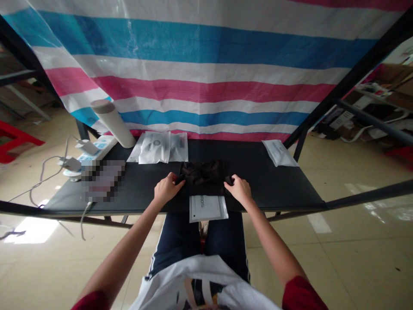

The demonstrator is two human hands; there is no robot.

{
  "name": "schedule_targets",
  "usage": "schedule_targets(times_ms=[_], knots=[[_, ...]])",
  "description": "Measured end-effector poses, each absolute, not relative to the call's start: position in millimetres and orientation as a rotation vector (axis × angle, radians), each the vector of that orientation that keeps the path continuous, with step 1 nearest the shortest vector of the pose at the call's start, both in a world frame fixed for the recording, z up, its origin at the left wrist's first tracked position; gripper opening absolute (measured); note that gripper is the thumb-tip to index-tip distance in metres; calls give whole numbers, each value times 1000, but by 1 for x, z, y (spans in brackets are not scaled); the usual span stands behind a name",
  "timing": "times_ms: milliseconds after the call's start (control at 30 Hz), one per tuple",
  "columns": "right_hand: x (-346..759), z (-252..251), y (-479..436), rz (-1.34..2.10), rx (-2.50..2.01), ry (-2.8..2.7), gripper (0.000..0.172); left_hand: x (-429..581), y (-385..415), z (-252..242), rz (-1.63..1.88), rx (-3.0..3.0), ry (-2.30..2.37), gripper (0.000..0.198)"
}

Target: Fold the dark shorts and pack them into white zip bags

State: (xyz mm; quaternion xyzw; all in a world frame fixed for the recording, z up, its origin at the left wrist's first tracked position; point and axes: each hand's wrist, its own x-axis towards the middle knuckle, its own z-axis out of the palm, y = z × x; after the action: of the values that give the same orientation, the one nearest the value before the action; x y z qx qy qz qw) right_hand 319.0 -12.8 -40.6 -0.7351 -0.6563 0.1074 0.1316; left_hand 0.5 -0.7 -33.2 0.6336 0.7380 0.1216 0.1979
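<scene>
Where black cloth [202, 177] ends, the left hand [167, 188] and right hand [239, 190] pinch it.

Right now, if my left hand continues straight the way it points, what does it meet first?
The black fabric, which the left hand seems to touch at its corner; depth is unclear.

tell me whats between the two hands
A black cloth lies there, its edges at the left hand and right hand, in the head view.

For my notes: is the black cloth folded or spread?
Folded, it seems: the black fabric garment forms a compact rectangle between the left hand and right hand.
</scene>
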Motion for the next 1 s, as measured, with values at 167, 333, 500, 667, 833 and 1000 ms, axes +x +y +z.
schedule_targets(times_ms=[167, 333, 500, 667, 833, 1000], knots=[[328, -38, 11, 558, -1993, -1778, 56, -9, 24, -48, 384, 1946, 1926, 55], [314, -44, 33, 687, -2023, -1750, 59, -5, 42, -59, 343, 1988, 1885, 43], [315, -63, 42, 884, -1848, -1607, 50, -5, 39, -62, 537, 1948, 1745, 29], [323, -74, 42, 1009, -1676, -1549, 32, -7, 30, -68, 768, 1838, 1591, 22], [324, -76, 40, 1045, -1549, -1574, 12, -9, 26, -71, 832, 1888, 1502, 13], [329, -77, 32, 1035, -1411, -1545, 13, -9, 22, -73, 972, 1979, 1457, 13]])
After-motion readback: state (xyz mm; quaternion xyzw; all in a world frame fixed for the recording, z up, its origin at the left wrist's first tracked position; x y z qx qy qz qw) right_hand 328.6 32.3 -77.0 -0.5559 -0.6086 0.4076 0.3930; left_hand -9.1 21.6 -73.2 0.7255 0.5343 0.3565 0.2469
